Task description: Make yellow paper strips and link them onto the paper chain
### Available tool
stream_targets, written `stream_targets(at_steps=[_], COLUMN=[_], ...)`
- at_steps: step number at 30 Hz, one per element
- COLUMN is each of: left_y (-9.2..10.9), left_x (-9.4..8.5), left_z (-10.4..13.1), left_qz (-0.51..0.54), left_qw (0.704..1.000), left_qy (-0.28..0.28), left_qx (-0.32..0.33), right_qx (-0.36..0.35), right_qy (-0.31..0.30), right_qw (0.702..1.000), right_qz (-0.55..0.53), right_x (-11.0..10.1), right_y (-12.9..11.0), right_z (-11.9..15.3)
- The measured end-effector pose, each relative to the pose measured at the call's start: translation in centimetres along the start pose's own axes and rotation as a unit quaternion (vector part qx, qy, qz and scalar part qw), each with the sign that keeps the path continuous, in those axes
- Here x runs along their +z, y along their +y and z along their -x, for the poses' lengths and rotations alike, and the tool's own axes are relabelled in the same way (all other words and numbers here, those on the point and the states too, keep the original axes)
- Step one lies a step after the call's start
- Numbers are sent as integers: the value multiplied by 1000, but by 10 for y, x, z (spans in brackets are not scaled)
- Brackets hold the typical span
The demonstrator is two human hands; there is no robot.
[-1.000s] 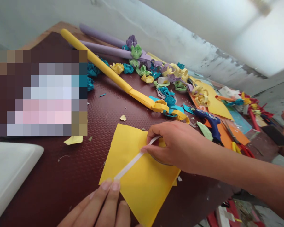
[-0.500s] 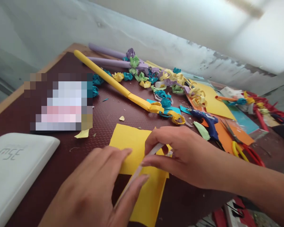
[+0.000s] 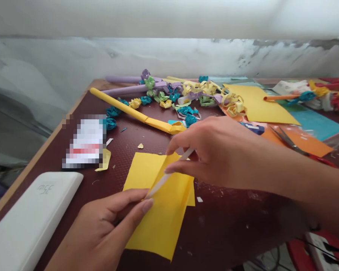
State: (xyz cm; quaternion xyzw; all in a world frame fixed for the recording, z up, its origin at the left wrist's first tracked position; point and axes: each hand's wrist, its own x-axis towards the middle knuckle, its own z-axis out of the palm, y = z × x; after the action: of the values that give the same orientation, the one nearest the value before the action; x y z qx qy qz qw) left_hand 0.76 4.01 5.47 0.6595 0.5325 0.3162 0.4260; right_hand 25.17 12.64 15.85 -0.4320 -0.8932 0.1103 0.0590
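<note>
The left hand (image 3: 107,222) is closed, thumb against forefinger, pinching the near end of the white strip (image 3: 160,183) along an edge of the yellow paper (image 3: 165,210). The right hand (image 3: 211,154) is curled over the paper's far part, thumb and forefinger narrowly apart, holding the strip farther along. Left of the paper lies the white power bank (image 3: 36,218); beyond it, the yellow paper tube (image 3: 121,106); to its right, the scissors (image 3: 292,143).

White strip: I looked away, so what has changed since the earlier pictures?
The left hand, first pressing on the white strip, now pinches its end between thumb and fingers. The yellow sheet's edge beside it has risen. The right hand still pinches the upper part; the yellow paper tube lies unmoved.
</note>
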Motion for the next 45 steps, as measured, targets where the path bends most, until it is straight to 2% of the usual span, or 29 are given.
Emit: stream_targets(at_steps=[4, 9, 21, 25, 27, 31, 36, 41, 45], left_y=[-7, -17, -14, -11, -7, 9, 26, 27, 20], left_x=[-1, -3, -3, -2, -1, 1, 5, 14, 23], left_z=[8, 17, 31, 35, 35, 23, 9, 21, 34], left_qz=[52, 122, 153, 164, 153, 127, 133, 108, 125], left_qw=[997, 986, 980, 975, 977, 988, 987, 989, 986], left_qy=[-15, -24, -31, -69, -83, -59, -48, -27, -12], left_qx=[-47, -112, -123, -136, -123, -60, -81, -94, -113], right_qx=[-22, -54, -64, -74, -76, -83, -92, -95, -118], right_qy=[8, -15, -10, -19, -20, -8, -12, -5, 16], right_qw=[1000, 997, 995, 995, 995, 995, 995, 995, 992], right_qz=[-16, -44, -78, -69, -56, -46, -33, -27, -38], right_x=[1, 4, 6, 4, 3, 2, 0, -4, 2], right_y=[3, 6, -1, -7, -10, -17, -24, -20, -16], right_z=[-3, -5, -8, -3, 1, 10, 20, 34, 47])
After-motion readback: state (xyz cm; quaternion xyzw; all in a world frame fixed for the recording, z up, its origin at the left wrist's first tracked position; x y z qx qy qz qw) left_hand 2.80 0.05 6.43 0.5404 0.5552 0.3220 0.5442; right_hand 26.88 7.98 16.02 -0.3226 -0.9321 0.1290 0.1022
